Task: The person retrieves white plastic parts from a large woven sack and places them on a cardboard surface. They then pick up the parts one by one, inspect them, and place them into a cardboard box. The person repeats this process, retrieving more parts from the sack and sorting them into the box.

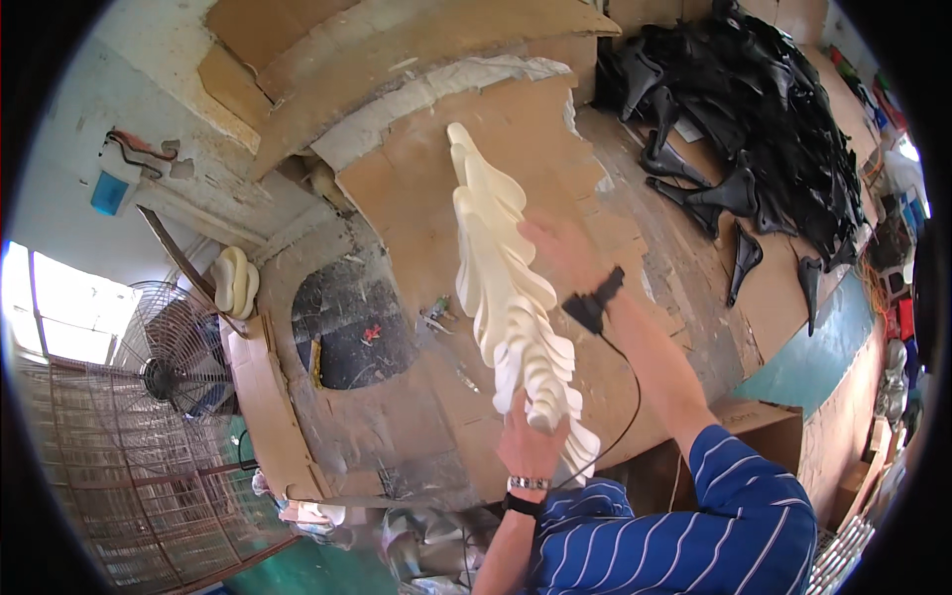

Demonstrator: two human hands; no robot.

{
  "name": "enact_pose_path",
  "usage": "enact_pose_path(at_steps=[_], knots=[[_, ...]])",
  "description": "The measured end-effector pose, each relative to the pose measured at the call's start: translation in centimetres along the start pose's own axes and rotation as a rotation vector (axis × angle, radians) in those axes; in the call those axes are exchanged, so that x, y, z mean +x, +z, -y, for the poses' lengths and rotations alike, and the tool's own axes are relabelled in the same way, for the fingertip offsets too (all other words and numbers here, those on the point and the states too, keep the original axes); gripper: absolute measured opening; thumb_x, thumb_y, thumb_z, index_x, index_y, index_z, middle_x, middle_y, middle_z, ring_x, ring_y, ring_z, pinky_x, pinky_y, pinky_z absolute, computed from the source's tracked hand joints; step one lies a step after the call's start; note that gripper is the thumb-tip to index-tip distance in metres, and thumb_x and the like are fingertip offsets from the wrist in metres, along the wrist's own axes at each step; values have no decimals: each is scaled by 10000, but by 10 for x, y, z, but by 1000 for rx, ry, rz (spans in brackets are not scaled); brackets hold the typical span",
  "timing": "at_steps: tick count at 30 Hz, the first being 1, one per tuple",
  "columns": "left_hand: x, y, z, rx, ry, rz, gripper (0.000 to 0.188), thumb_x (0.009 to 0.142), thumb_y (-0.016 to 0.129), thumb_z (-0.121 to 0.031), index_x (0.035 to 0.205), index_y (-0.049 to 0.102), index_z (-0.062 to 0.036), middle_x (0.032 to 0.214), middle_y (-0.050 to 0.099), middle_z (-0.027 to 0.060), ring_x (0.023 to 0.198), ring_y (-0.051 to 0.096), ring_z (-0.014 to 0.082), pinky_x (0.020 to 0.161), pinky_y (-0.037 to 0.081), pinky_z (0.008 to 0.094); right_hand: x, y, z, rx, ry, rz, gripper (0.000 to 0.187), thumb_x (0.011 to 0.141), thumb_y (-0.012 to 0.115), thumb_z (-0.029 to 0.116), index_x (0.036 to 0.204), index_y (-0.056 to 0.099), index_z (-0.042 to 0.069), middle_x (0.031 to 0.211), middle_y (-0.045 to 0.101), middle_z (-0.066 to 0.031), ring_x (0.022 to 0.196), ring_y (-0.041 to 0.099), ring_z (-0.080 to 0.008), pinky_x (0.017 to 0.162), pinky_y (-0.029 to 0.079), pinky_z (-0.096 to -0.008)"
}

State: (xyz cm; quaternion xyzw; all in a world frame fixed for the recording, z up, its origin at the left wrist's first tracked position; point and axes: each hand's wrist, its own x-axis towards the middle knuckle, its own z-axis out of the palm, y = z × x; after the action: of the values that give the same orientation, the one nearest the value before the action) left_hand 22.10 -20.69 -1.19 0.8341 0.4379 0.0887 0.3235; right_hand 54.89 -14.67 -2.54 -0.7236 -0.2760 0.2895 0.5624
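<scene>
cardboard (407, 183) lies free upper-left of cream stack (491, 253) — black heap (759, 109) blocks upper right.

The left hand (533, 448) holds cream foam saddle pads (493, 243); the blurred right hand (558, 251) perhaps touches them. Black saddle covers (739, 109) lie heaped at right.

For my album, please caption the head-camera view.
Left hand gripping the near end of overlapping cream pads, right hand alongside, black pieces heaped at right.

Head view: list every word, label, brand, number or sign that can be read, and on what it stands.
None reads clearly.
Cardboard box: dark print, too small and blurred to read.
Stack of cream saddle-shaped pads: no lettering visible.
Black saddle-shaped pieces: none visible.
</scene>
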Motion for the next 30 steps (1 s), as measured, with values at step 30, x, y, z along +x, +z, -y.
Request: enact_pose_path(at_steps=[30], knots=[[6,7,7,-275,203,-148,728,754,890,-133,1424,626,-26,1376,678,212,1259,654,391,1056,532,475,80,2,-2,-35,-87,128,774,734,817,328,1418,650,7,1251,757,-173,1150,707,-289,1046,522,-404]])
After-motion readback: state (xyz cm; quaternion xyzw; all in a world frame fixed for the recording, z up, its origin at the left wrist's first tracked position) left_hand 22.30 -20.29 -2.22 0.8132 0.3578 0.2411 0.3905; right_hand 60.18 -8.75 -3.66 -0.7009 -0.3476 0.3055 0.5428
